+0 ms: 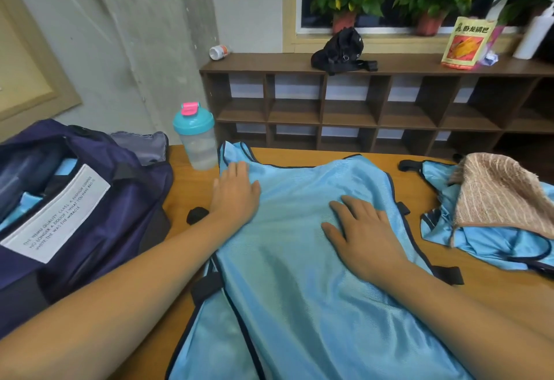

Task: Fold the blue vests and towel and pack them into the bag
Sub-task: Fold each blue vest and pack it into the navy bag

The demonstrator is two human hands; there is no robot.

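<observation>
A light blue mesh vest [299, 259] with dark trim lies spread flat across the wooden table [186, 182] in front of me. My left hand [235, 194] presses flat on its upper left part, fingers straight. My right hand [364, 230] lies flat on its right side, fingers spread. A second blue vest [485, 242] sits crumpled at the right, with a tan striped towel [503, 194] draped over it. The navy bag [69, 200] stands open at the left, with blue fabric visible inside.
A clear shaker bottle [196, 137] with a teal and pink lid stands at the table's far edge, by the bag. A small black object [196, 215] lies near my left wrist. Behind the table a brown cubby shelf [359, 110] holds a black pouch and a snack packet.
</observation>
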